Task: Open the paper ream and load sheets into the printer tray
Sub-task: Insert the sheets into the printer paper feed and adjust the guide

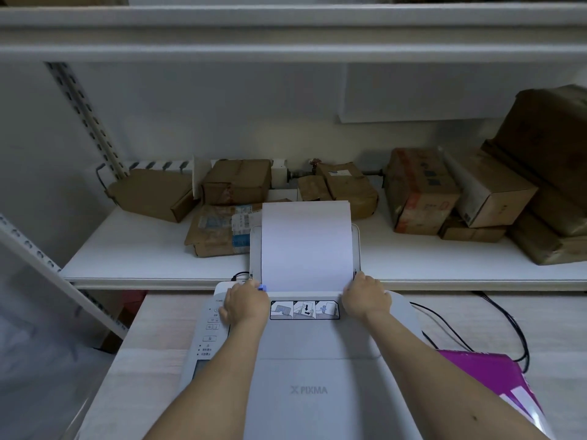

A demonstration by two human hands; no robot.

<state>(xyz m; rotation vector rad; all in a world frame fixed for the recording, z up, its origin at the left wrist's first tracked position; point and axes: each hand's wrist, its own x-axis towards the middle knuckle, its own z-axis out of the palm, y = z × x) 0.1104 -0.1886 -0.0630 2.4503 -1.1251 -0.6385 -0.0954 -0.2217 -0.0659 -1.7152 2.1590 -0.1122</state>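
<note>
A white printer (317,360) stands on the table in front of me. White sheets (306,246) stand upright in its rear tray (255,249). My left hand (244,304) rests at the sheets' lower left corner, fingers on a small blue paper guide (261,287). My right hand (365,298) touches the sheets' lower right corner at the tray's right edge. The magenta paper ream wrapper (495,382) lies open on the table to the right of the printer, partly behind my right forearm.
Behind the printer a white shelf (143,258) carries several brown cardboard boxes (419,188) and parcels. Black cables (495,319) run across the table at right. A slotted metal upright (79,100) and a translucent bin (38,344) are at left. Another shelf hangs overhead.
</note>
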